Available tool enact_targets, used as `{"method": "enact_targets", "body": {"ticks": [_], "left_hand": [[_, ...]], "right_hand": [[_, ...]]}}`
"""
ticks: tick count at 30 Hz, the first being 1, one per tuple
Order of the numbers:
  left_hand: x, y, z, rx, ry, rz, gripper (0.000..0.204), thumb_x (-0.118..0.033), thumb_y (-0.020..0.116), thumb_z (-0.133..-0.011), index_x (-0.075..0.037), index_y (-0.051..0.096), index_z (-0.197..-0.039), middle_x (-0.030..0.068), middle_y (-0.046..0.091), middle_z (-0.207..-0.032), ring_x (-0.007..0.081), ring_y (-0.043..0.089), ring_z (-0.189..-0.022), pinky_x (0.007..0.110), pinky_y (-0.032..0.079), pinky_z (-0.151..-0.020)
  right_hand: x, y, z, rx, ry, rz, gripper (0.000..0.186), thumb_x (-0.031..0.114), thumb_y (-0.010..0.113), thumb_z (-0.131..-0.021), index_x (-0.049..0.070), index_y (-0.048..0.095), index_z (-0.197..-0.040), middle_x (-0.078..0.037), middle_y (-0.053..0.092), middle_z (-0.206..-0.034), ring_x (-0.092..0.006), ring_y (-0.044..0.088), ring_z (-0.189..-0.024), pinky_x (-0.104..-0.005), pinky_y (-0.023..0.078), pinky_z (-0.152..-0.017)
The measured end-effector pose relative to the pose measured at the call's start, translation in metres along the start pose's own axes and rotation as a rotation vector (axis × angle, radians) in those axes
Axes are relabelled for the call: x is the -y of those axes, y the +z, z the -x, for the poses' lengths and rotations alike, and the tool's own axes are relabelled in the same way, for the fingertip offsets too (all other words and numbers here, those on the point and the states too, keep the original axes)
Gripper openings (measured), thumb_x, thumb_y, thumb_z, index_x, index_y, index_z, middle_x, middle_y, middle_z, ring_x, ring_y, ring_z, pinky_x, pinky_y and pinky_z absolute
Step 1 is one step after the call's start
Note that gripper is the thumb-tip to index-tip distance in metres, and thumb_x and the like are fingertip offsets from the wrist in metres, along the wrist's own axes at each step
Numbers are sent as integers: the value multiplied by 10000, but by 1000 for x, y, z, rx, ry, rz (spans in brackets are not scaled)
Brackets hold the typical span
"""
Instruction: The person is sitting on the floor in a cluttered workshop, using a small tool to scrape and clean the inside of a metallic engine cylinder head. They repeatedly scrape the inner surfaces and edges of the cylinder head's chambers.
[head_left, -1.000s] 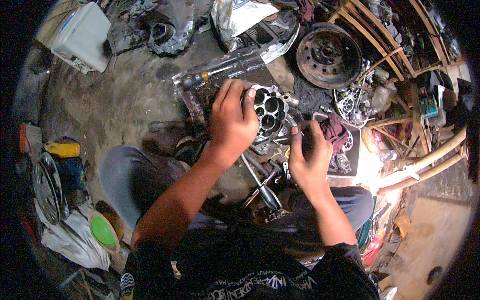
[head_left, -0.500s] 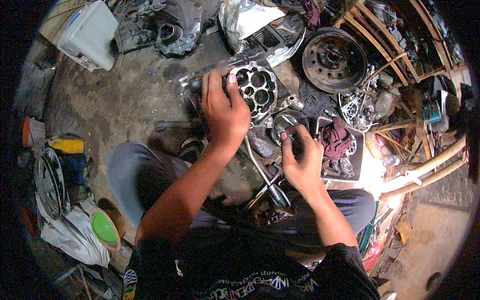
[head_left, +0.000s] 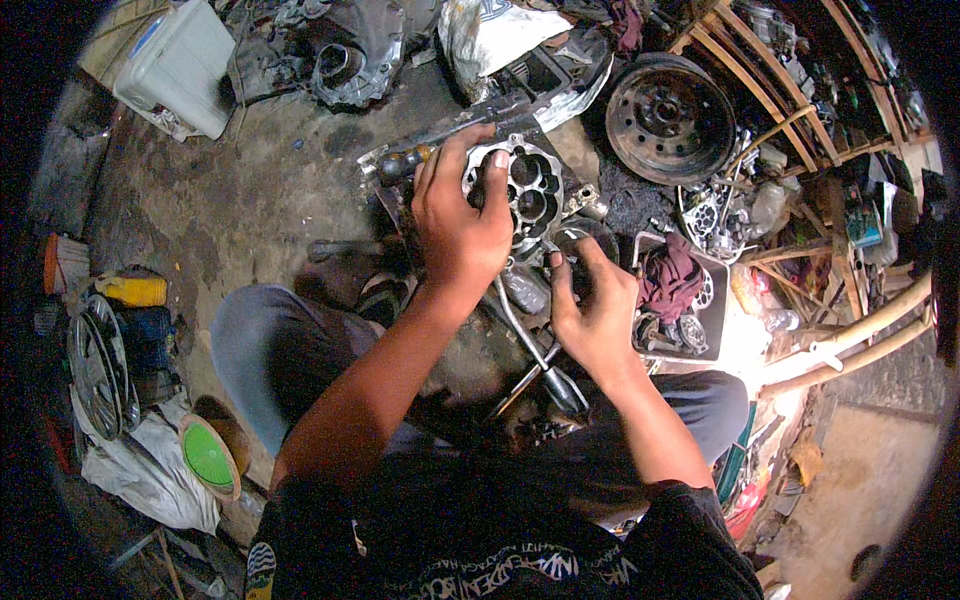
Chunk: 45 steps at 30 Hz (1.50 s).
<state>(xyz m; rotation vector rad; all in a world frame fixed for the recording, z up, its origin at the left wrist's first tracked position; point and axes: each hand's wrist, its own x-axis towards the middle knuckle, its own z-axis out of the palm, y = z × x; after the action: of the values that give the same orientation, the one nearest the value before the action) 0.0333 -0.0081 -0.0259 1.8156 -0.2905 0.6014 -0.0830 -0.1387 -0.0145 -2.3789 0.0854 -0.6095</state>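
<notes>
My left hand (head_left: 460,220) is wrapped around the left side of a round metal cylinder block (head_left: 548,178), its thumb lying on the face with several round bores. Lower and to the right, my right hand (head_left: 598,300) is held half-curled with a gap between thumb and forefinger. Nothing shows in that gap. Just beyond those fingertips is a round metal dish (head_left: 578,236), partly hidden by the hand. A long metal-shafted tool (head_left: 512,318) and a dark-handled tool (head_left: 563,392) cross below the block. Left of my left fingers lies a dark, yellow-banded tool handle (head_left: 404,164).
To the right stands a grey bin (head_left: 712,335) holding a maroon rag (head_left: 672,280) and metal parts. A steel wheel rim (head_left: 668,118) lies beyond it. Large metal housing parts (head_left: 358,70) and a whitish box (head_left: 180,75) are farther off. My bent knees flank the work area.
The cylinder block has shifted slightly right and nearer, and my left hand with it. My right hand has moved a little left. The tool handle on the left has come into sight.
</notes>
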Motion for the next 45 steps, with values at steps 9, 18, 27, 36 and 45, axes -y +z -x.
{"method": "enact_targets", "body": {"ticks": [9, 18, 27, 36, 45], "left_hand": [[6, -1, -1, 36, -33, -33, 148, -102, 617, -1017, -51, 724, -1106, 177, 741, -1067, 423, 686, -1017, 493, 517, -933], [5, -2, -4, 35, -55, -53, 157, -108, 614, -1016, -49, 743, -1081, 193, 755, -1047, 429, 702, -1013, 487, 525, -926], [2, -2, -5, 20, -80, -56, 166, -125, 612, -1015, -36, 739, -1074, 203, 760, -1039, 434, 711, -1009, 489, 533, -918], [4, -3, -5, 20, -71, -43, 177, -134, 607, -1019, -35, 741, -1078, 210, 758, -1029, 442, 711, -999, 491, 535, -913], [4, -2, -6, 30, -73, -43, 161, -115, 621, -1008, -35, 744, -1076, 209, 758, -1022, 443, 709, -991, 495, 538, -903]], "right_hand": [[-6, 7, 10, 58, -120, 109, 126, 87, 745, -876, 41, 649, -944, -180, 612, -691, -388, 644, -617, -498, 507, -582], [-8, 4, 1, 23, -132, 151, 146, 97, 747, -859, 41, 648, -950, -164, 613, -694, -369, 646, -639, -491, 511, -582], [-6, 6, -1, 9, -150, 173, 147, 97, 749, -845, 50, 646, -938, -159, 601, -661, -370, 643, -639, -497, 514, -578], [0, 3, 2, 71, -144, 186, 170, 103, 760, -824, 64, 660, -956, -164, 627, -714, -365, 648, -644, -492, 521, -575], [5, 2, 7, 97, -160, 189, 184, 116, 759, -817, 59, 662, -962, -163, 619, -691, -361, 637, -637, -490, 522, -573]]}}
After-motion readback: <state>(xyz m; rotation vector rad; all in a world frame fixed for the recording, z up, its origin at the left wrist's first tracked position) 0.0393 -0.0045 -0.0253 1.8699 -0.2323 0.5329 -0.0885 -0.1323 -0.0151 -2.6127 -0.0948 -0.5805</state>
